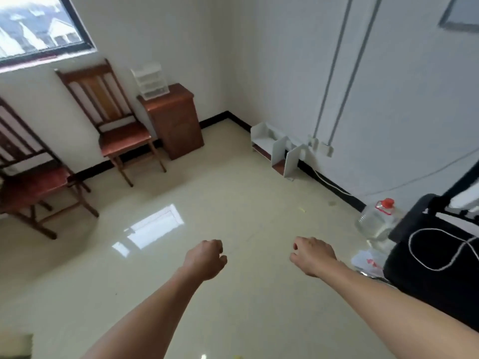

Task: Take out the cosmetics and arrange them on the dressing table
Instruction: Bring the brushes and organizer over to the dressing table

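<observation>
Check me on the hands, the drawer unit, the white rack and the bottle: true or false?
The left hand and the right hand both hold nothing: true.
The clear drawer unit sits on a chair: false, it stands on the small wooden cabinet.
The white rack stands on the floor by the wall: true.
The clear bottle has a blue cap: false, its cap is red.
</observation>
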